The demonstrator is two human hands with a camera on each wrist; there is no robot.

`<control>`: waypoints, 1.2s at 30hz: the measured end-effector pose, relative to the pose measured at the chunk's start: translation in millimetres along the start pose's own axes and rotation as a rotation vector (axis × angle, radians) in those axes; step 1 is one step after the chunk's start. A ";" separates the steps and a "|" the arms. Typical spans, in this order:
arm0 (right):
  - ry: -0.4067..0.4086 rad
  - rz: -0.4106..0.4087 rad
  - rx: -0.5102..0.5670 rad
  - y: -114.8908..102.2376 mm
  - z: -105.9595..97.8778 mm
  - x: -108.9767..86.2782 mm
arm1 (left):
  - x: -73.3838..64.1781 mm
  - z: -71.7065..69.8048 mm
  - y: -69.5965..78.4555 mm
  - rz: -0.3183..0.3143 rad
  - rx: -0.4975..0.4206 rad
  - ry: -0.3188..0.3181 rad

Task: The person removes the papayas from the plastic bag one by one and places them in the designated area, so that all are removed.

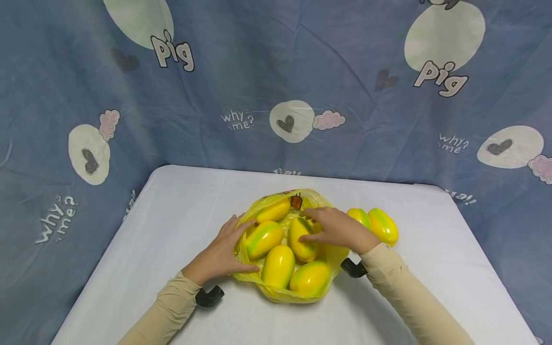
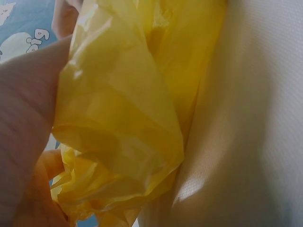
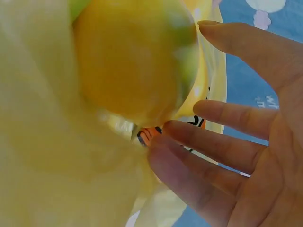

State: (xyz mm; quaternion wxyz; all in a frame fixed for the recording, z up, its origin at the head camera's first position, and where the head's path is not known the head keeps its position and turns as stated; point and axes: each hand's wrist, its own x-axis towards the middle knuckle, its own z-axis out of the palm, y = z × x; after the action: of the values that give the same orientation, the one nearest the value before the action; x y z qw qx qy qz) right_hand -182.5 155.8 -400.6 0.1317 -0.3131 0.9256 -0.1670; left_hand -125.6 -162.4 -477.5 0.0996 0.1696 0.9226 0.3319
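Spreading along the left rim of the bag (image 1: pixel 286 296), the left hand (image 1: pixel 224 249) has its thumb and fingers apart and fairly straight, touching the thin yellow plastic rather than clenching it. A black clip (image 1: pixel 209 296) sits below that wrist, at the end of a beige sleeve (image 1: pixel 161 306). The bag stands on the white table (image 1: pixel 172 215) with its mouth wide and facing up, so the load inside shows.

Farthest left within it lies the left mango (image 1: pixel 264 239), with the rear mango (image 1: pixel 273 211) just behind. Next come the front mango (image 1: pixel 278 268), then the middle mango (image 1: pixel 299 247) and the corner mango (image 1: pixel 309 279), near the bag's front right side.

The right hand (image 1: pixel 338 229) reaches over the right rim to the middle mango. In the right wrist view its fingers are extended and parted close around a blurred fruit, with no firm grasp; it looks released, though whether a fingertip touches is hard to tell.

Beyond that hand, outside the bag, two more rest on the table side by side: the near mango (image 1: pixel 359 216), partly hidden, and the far mango (image 1: pixel 383 226). As far as the pictures show, then, five are in the bag and two remain outside, neither of them held.
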 end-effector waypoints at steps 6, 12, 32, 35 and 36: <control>-0.058 -0.011 0.085 0.3 -2.3 7.7 | 0.1 0.4 -0.7 0.005 -0.002 -0.001; -0.108 -0.011 0.123 1.8 1.0 11.8 | 0.5 1.0 -1.4 0.009 0.003 0.002; -0.173 0.002 0.172 2.7 11.4 13.5 | -0.6 0.5 0.5 0.011 -0.002 0.004; -0.165 0.004 0.178 2.4 12.1 12.4 | -0.5 0.5 0.4 0.010 -0.001 0.005; -0.162 0.007 0.179 2.4 12.5 12.1 | -0.5 0.5 0.3 0.009 0.000 0.005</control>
State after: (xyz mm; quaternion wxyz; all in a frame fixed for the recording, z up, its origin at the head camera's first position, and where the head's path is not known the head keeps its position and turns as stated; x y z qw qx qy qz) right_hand -188.7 147.2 -414.6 0.2343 -0.3092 0.8945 -0.2224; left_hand -124.9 -162.1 -477.6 0.0956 0.1730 0.9220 0.3328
